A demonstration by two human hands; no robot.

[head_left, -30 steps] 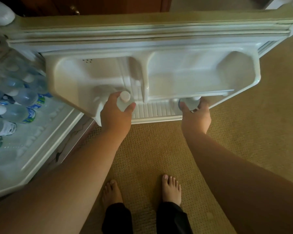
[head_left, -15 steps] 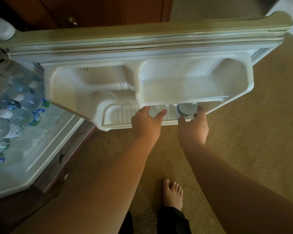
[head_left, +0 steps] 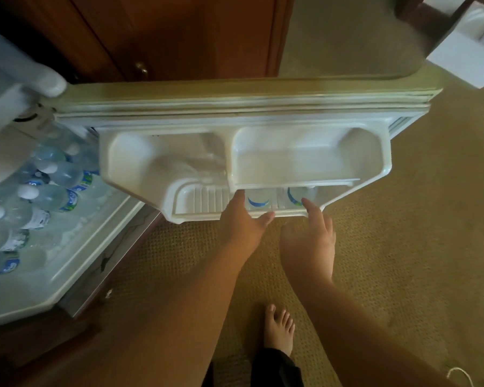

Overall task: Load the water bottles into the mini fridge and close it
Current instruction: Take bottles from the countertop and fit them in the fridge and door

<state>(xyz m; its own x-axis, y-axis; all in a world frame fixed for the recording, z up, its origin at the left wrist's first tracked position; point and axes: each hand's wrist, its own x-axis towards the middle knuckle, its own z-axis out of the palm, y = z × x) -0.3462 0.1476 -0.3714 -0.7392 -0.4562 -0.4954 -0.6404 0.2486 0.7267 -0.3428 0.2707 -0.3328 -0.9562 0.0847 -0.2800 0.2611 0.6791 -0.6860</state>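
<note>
Left bottle: a water bottle (head_left: 259, 201) stands in the low shelf (head_left: 201, 199) of the fridge door (head_left: 235, 107). Only its clear side and a blue stripe show under the upper tray (head_left: 305, 163).
Right bottle: a second water bottle (head_left: 296, 196) stands just beside the first one, on its right, in the same low shelf.
Left hand: the left hand (head_left: 242, 222) reaches up to the shelf edge. Its fingers go in beside the left bottle and its thumb lies along the front rim. You cannot tell if it grips the bottle or only touches it, because the fingers are hidden.
Right hand: the right hand (head_left: 309, 238) is just below the shelf, near the right bottle. Its fingers are loose and spread. One fingertip points up at the rim. It holds nothing.
Arms: both arms stretch forward and down from the bottom of the view. The left arm comes in at a slant, the right arm is more straight.
Fridge: the mini fridge (head_left: 53, 280) is open on the left. Many water bottles (head_left: 51, 196) lie on their sides inside it, caps facing out.
Floor: tan carpet (head_left: 403, 247). One bare foot (head_left: 280, 328) stands on it below the hands.
Behind: a brown wood cabinet (head_left: 179, 37) is behind the door.
</note>
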